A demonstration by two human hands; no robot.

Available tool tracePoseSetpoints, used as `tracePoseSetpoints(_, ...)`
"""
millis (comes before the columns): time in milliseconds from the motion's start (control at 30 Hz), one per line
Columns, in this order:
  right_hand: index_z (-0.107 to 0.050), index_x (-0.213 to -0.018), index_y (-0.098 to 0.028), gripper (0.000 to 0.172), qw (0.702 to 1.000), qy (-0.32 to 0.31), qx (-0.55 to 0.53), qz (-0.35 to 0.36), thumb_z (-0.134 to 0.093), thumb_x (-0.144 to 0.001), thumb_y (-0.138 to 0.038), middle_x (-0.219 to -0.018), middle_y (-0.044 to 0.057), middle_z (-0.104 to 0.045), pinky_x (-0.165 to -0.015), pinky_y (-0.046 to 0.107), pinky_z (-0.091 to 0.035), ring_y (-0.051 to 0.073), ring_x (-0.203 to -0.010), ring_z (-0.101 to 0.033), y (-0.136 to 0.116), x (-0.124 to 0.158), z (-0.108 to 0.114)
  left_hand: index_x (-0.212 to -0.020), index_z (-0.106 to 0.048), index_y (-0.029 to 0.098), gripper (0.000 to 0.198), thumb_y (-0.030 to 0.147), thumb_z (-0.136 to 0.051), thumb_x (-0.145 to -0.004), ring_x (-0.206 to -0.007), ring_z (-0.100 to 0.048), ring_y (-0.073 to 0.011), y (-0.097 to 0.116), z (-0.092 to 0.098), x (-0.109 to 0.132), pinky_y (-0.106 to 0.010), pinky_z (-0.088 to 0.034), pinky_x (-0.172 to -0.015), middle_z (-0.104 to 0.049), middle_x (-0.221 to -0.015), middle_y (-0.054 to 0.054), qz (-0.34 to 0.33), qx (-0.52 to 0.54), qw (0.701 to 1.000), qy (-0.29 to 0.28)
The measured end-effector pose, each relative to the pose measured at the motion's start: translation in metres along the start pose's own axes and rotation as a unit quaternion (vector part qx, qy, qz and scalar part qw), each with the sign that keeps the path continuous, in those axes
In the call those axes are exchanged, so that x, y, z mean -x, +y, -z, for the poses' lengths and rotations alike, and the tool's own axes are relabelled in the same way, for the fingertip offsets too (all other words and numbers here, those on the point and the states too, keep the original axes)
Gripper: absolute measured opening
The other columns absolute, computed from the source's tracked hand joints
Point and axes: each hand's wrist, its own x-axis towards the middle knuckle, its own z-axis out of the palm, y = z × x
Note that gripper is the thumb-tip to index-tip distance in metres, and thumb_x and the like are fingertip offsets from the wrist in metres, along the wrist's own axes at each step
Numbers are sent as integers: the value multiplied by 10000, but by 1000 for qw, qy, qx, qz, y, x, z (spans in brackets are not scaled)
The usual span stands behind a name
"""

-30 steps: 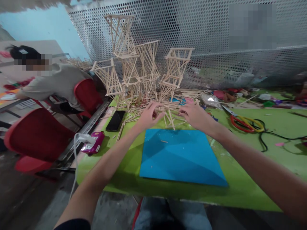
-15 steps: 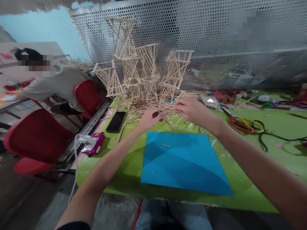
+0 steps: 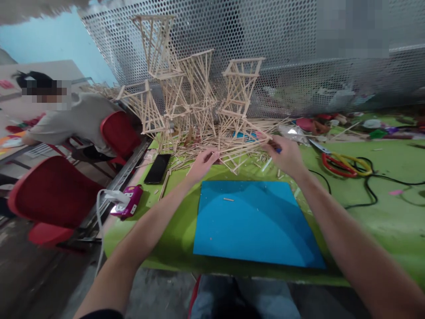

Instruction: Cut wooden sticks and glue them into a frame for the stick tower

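Note:
A small frame of thin wooden sticks (image 3: pixel 235 166) stands between my hands, low over the green table. My left hand (image 3: pixel 201 165) has thumb and fingers closed at its left corner. At the right end, my right hand (image 3: pixel 288 154) pinches the tips of the sticks, its fingers partly hidden from this angle. A small blue patch shows beneath that hand; I cannot make out what it is. Behind the hands rises a tall structure of joined wooden sticks (image 3: pixel 172 95), with loose sticks (image 3: pixel 212 144) heaped around its foot.
A blue sheet (image 3: pixel 255 226) with a short stick piece lies in front of me. Left are a black phone (image 3: pixel 157 169) and a purple power strip (image 3: pixel 128 201). Scissors (image 3: pixel 345 165) and a black cord lie right. A person (image 3: pixel 83 119) sits left near red chairs.
My right hand has moved right and slightly down, away from my left hand. The stick frame between them now shows more fully. The camera view has shifted a little.

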Motion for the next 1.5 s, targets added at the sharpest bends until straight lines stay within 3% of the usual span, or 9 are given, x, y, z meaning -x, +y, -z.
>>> tracePoseSetpoints(167, -826, -1229, -264, 322, 999, 13, 30, 33, -605, -1031, -390, -1194, 116, -836, -983, 505, -574, 341, -1091, -768, -10, -9, 15, -1097, -749, 206, 556, 733, -607, -994, -942, -717, -204, 0, 3, 0, -310, -579, -863, -753, -1046, -64, 2, -55, 998, -39)
tracePoseSetpoints(333, -818, -1272, -293, 326, 994, -46, 53, 87, -591, -1051, -372, -1197, 73, -835, -1019, 483, -558, 315, -1123, -754, -16, -24, 31, -1099, -788, 199, 549, 705, -588, -1018, -695, -567, -160, 9, 6, -1, -298, -432, -658, -742, -937, -59, -18, -187, 972, -139)
tracePoseSetpoints(500, -798, -1313, -277, 332, 971, -117, 90, 190, -563, -1079, -303, -1230, 71, -823, -1032, 506, -561, 315, -1170, -736, -33, -43, 36, -1067, -788, 219, 424, 620, -665, -999, -849, -672, -204, 7, -1, 0, -315, -513, -788, -786, -1049, -59, -9, -196, 968, -158)
tracePoseSetpoints(667, -740, -1389, -167, 467, 901, -186, 164, 357, -457, -1037, -47, -1288, 120, -802, -980, 490, -600, 307, -1163, -719, -66, -55, 32, -1042, -799, 216, 292, 494, -724, -991, -934, -709, -191, -7, -2, -3, -292, -531, -845, -793, -1109, -49, -21, -209, 960, -182)
tracePoseSetpoints(800, -728, -1411, -214, 611, 882, -181, 182, 396, -468, -939, 73, -1305, 75, -800, -985, 457, -622, 278, -1198, -712, -77, -59, 25, -994, -809, 200, 263, 455, -747, -984, -940, -714, -187, -13, 1, -5, -299, -540, -879, -792, -1067, -57, -30, -211, 960, -181)
tracePoseSetpoints(967, -748, -1395, -245, 506, 904, -173, 140, 364, -502, -1013, -24, -1322, 64, -801, -1052, 482, -612, 274, -1212, -730, -61, -59, 19, -990, -827, 207, 274, 474, -772, -965, -935, -722, -197, -5, 4, -6, -311, -534, -887, -812, -1075, -57, -6, -256, 949, -187)
tracePoseSetpoints(1233, -696, -1457, -304, 401, 973, -80, 66, 208, -639, -1060, -312, -1472, 82, -716, -1161, 525, -542, 312, -1357, -671, -32, -38, 23, -980, -813, 190, 347, 533, -765, -966, -919, -715, -213, -6, 4, -9, -312, -514, -833, -807, -1090, -72, -17, -336, 924, -183)
tracePoseSetpoints(1367, -792, -1229, -253, 264, 989, -29, 81, 124, -627, -1063, -374, -1254, 109, -808, -1050, 487, -568, 316, -1157, -747, -7, -22, 34, -959, -788, 175, 401, 564, -700, -1001, -878, -692, -214, -7, 1, -8, -324, -503, -796, -790, -1053, -87, -12, -359, 917, -176)
tracePoseSetpoints(1500, -824, -1047, -225, 279, 991, -67, 105, 46, -633, -1040, -429, -1076, 120, -841, -889, 452, -554, 310, -942, -759, 19, -11, 44, -895, -760, 153, 479, 597, -636, -1027, -835, -668, -197, -8, 1, -7, -336, -512, -793, -770, -1098, -116, -23, -344, 924, -167)
